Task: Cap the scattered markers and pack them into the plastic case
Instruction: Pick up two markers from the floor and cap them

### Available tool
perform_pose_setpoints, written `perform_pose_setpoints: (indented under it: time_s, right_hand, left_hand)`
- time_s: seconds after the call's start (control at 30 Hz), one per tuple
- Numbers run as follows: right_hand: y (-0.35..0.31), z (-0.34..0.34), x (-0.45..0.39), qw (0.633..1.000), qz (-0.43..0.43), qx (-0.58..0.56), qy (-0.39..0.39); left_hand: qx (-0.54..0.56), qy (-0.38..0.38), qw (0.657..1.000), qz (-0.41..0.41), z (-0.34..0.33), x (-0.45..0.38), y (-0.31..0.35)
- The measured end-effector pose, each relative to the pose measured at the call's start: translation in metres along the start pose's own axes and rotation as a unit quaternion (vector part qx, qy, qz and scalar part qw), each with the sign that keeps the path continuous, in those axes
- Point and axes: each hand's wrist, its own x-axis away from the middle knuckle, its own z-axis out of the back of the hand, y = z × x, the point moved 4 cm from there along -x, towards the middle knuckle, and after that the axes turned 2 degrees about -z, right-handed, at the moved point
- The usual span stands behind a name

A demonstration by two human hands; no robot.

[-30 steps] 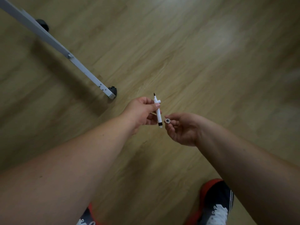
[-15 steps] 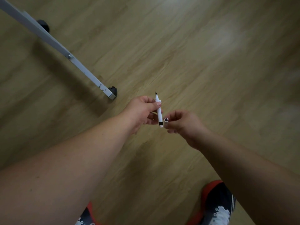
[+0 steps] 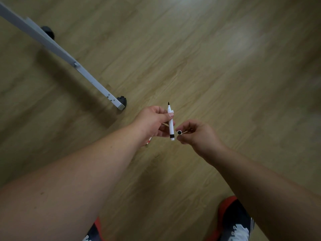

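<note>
My left hand (image 3: pixel 152 121) pinches an uncapped white marker (image 3: pixel 171 126) near its upper end. The black tip points away from me and a black band rings the lower end. My right hand (image 3: pixel 198 134) holds a small white cap (image 3: pixel 179 132) between thumb and fingers, its dark open end facing me, just right of the marker's lower end. A bit of something red and white (image 3: pixel 149 142) peeks out under my left hand. No plastic case is in view.
Below is a wood-plank floor (image 3: pixel 217 70). A grey metal frame leg (image 3: pixel 73 64) runs from the upper left down to a black caster (image 3: pixel 122 100) close to my left hand. My two shoes (image 3: pixel 236 223) show at the bottom edge.
My right hand turned over and brought the cap left, closer to the marker's lower end. The left hand and marker stayed almost still.
</note>
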Motion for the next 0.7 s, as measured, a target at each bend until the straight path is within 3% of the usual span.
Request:
perform_pose_setpoints:
  time_s: [0.1,0.23,0.4,0.7]
  right_hand:
    - [-0.003,0.005,-0.003,1.000,-0.007,-0.018,0.011]
    - [-0.013,0.017,-0.015,0.989,-0.031,-0.138,0.039]
    - [-0.022,0.021,-0.024,0.986,-0.023,-0.153,0.059]
    - [-0.014,0.017,-0.019,0.987,-0.031,-0.152,0.029]
  left_hand:
    - [-0.074,0.010,0.997,-0.007,0.000,0.003,-0.004]
    - [-0.151,-0.003,0.988,-0.021,-0.009,0.011,-0.019]
    - [-0.154,-0.013,0.987,-0.039,-0.018,0.015,-0.029]
    - [-0.171,-0.019,0.983,-0.059,-0.025,0.015,-0.025]
